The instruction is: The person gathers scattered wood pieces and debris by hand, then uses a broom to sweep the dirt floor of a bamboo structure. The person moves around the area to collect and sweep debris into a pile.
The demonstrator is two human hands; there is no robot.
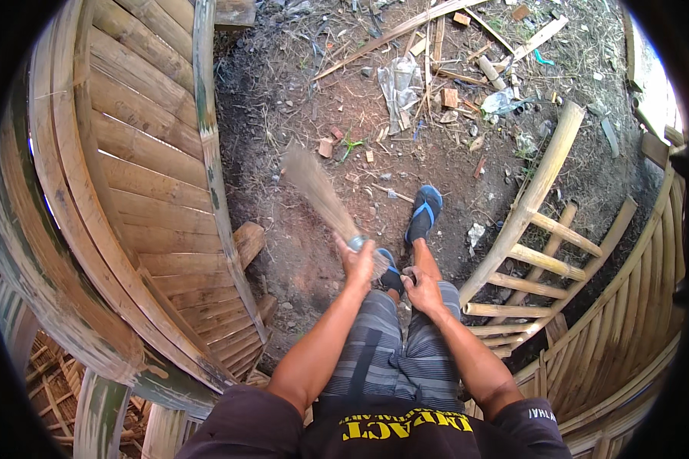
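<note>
A stick broom (pixel 321 191), a bundle of thin brown sticks bound by a grey band, is gripped by my left hand (pixel 355 264) close to the band. Its long end fans out up and to the left, blurred by motion, and its short butt end shows just right of that hand. My right hand (pixel 422 291) is closed in front of my right knee, near the butt end but apart from it. Something greyish shows at its fingertips, too small to name.
A bamboo slat bench (pixel 153 206) curves along the left. To the right leans a bamboo ladder (pixel 540 191), beside a slatted bamboo wall (pixel 612 359). Wood scraps (pixel 450 98), a clear plastic bag (pixel 400 88) and a blue sandal (pixel 429 200) on my foot are on the dirt ground.
</note>
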